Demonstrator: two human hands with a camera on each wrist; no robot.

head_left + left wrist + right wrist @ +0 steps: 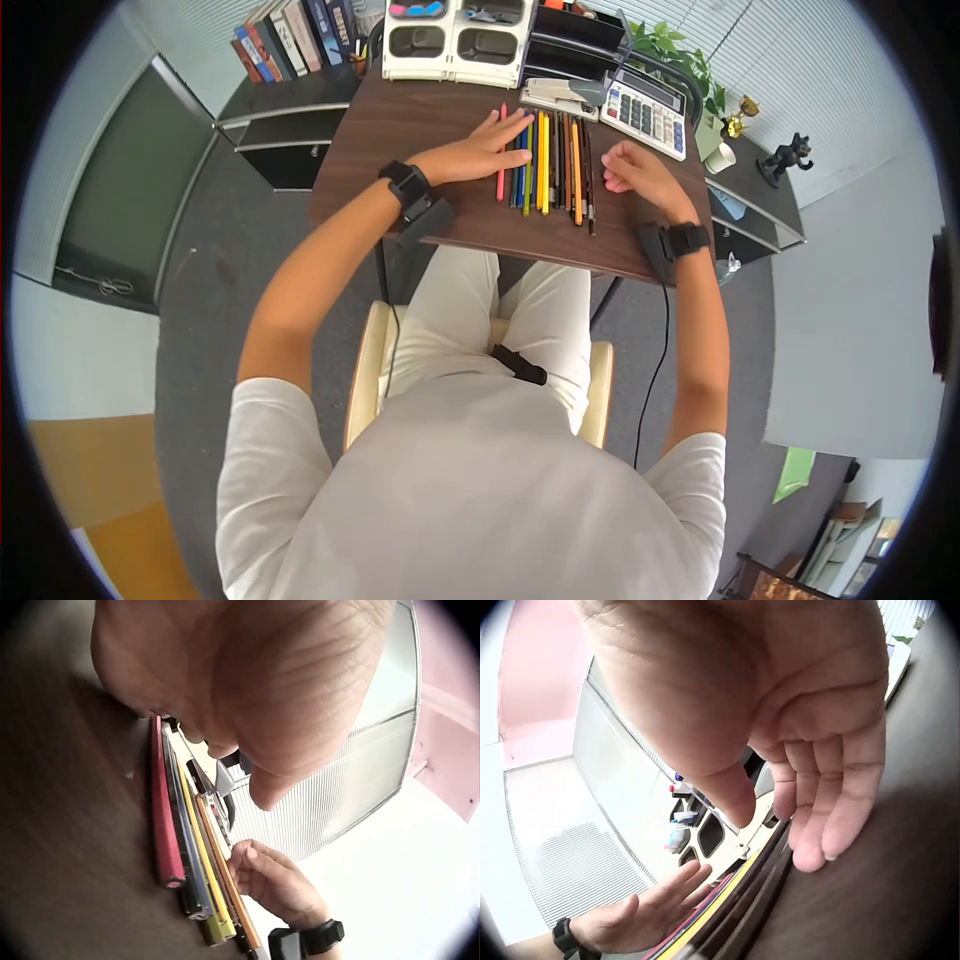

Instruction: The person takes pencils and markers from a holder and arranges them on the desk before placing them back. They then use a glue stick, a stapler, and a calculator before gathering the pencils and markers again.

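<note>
A row of colored pencils lies side by side on the dark wooden table (400, 115), among them a pinkish-red pencil (501, 187) at the left end, a yellow pencil (545, 185), an orange-brown pencil (577, 185) and a dark pencil (591, 205) at the right end. My left hand (472, 156) has its fingers extended across the left part of the row, close over the red and blue pencils. To the right of the row is my right hand (642, 176), fingers loosely bent and holding nothing; in the right wrist view its fingertips (810, 855) come down beside the dark pencils.
Behind the pencils lie a stapler (560, 98) and a calculator (643, 112). A white organizer (452, 65) and a black tray rack (570, 60) stand at the table's back. Side shelves carry books (295, 40) and a black figurine (787, 160). Cables hang from both wrist cameras.
</note>
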